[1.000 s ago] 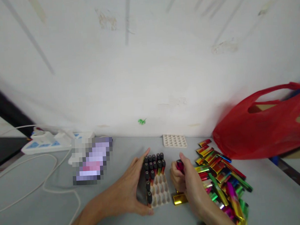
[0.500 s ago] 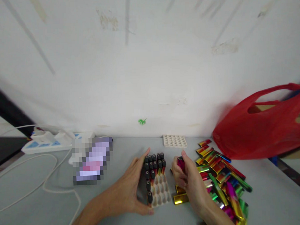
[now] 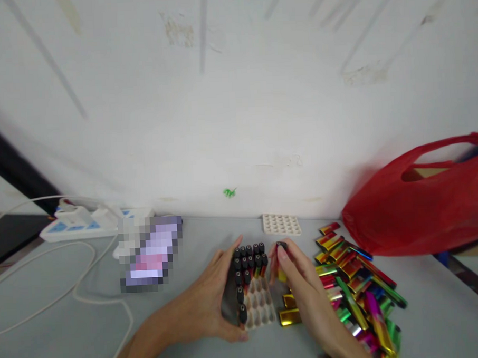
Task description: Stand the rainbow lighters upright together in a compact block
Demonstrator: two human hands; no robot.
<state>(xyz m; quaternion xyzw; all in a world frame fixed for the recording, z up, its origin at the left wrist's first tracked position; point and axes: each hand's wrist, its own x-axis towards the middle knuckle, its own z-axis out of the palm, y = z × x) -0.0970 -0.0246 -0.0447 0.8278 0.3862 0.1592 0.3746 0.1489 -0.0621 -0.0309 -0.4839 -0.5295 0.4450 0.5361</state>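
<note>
A pale moulded tray [image 3: 259, 303] with rows of hollows lies on the table. Several black-tipped vape pens [image 3: 245, 262] stand upright in its far rows and down its left column, each with a small hole on top. My left hand [image 3: 212, 301] grips the tray from the left, thumb at the near corner and fingers along the far side. Just right of the tray, my right hand [image 3: 300, 271] pinches one vape pen [image 3: 281, 273], upright, black tip up and a yellowish body below. The fingers partly hide it.
A loose pile of shiny multicoloured vape pens [image 3: 352, 271] lies on the right. A second pale tray [image 3: 281, 224] rests by the wall. A red plastic bag [image 3: 418, 208] stands at the far right. On the left are a phone [image 3: 153, 251], a power strip [image 3: 82, 225] and white cables [image 3: 94, 259].
My right hand has turned the vape pen more upright and brought it closer to the tray's right edge. My left hand keeps its hold on the tray. The view has shifted slightly.
</note>
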